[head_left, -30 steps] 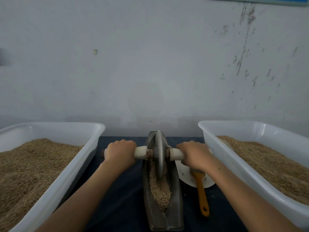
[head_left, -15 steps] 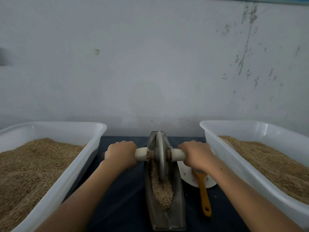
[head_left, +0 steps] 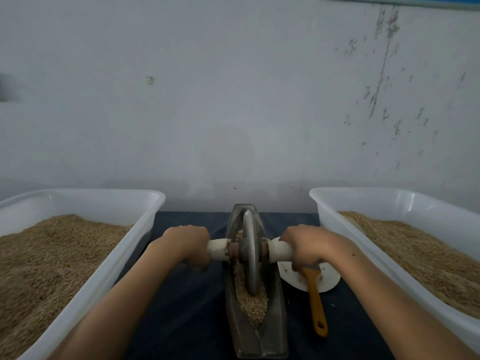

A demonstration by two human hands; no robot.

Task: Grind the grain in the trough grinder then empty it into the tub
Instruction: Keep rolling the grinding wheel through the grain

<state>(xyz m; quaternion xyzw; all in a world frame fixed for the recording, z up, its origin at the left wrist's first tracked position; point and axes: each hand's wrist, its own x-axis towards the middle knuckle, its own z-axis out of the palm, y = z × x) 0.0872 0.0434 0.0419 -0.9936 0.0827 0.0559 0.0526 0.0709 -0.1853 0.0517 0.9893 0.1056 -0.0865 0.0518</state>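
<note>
A dark boat-shaped trough grinder [head_left: 275, 331] lies lengthwise in the middle of the table, with tan grain [head_left: 253, 306] in its groove. A grey metal grinding wheel [head_left: 250, 252] stands upright in the groove on a pale wooden axle. My left hand [head_left: 189, 244] grips the axle's left handle [head_left: 217, 249]. My right hand [head_left: 309, 246] grips the right handle [head_left: 279, 252]. A white plastic tub [head_left: 389, 201] with grain stands at the right, and another white tub [head_left: 145, 214] with grain at the left.
A white plate [head_left: 328, 280] lies just right of the grinder, with an orange-handled brush [head_left: 315, 302] across it, partly under my right wrist. A dark blue cloth [head_left: 192, 307] covers the table. A pale wall rises close behind.
The wheel has rolled a little toward me along the groove, and both hands have come back with it. More grain now shows behind the wheel.
</note>
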